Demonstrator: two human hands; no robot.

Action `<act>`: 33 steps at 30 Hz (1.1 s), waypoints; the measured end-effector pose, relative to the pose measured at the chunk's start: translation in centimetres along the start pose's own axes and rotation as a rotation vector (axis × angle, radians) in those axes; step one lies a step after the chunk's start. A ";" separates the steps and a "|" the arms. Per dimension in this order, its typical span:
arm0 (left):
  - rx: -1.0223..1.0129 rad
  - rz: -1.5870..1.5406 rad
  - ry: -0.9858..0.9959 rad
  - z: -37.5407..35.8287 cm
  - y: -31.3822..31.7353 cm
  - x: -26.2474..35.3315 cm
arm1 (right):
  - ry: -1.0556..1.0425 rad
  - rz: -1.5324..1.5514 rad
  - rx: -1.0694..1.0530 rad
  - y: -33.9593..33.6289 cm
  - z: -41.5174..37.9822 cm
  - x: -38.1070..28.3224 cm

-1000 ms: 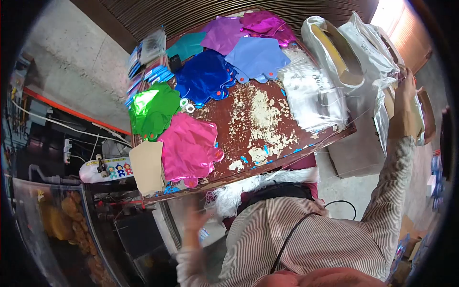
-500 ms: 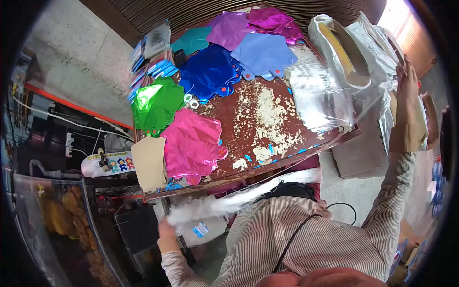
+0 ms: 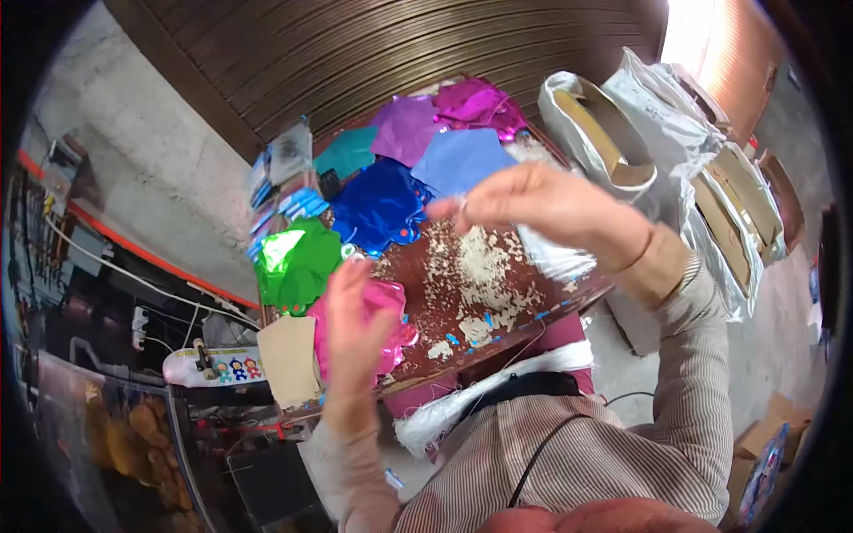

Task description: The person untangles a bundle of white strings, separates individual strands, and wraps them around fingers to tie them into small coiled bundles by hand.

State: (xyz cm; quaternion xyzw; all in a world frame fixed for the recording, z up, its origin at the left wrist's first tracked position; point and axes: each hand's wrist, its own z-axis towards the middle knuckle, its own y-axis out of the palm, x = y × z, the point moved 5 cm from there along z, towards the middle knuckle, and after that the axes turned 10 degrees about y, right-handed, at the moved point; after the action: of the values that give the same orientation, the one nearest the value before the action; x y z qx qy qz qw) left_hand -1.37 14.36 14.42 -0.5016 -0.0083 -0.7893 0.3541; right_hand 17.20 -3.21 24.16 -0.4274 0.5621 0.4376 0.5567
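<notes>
My left hand (image 3: 351,333) is raised over the pink foil sheets (image 3: 388,306), blurred, with its thumb apart from the fingers and nothing seen in it. Over the right half of the worn red-brown table (image 3: 458,289), my right hand (image 3: 542,209) has thumb and fingertips drawn together. Whatever may be between them is too small to make out. It partly covers the clear plastic bags (image 3: 555,255) and comes near the blue foil sheets (image 3: 378,209). A bundle of white strands (image 3: 542,361) lies across my lap, below the table's front edge.
Green foil (image 3: 298,266), light-blue foil (image 3: 462,158) and purple foil (image 3: 404,127) surround the table's middle. A tan card piece (image 3: 289,362) lies at the left corner. White sacks with cardboard (image 3: 595,133) stand at right. A ribbed brown shutter (image 3: 400,44) rises behind.
My left hand has come up from the strands' left end to above the table, leaving the strands on my lap. My right hand has swung in from the sacks at the far right.
</notes>
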 end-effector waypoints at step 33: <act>-0.231 -0.109 -0.097 0.2 9.5 0.4 | 0.067 0.533 -0.020 2.7 -3.5 7.6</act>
State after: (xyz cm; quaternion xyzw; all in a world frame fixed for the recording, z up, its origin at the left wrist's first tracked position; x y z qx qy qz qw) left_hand 4.07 7.11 11.63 -0.5757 0.0385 -0.7776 0.2498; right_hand 13.63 -5.88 16.61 -0.2842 0.6684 0.5600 0.3986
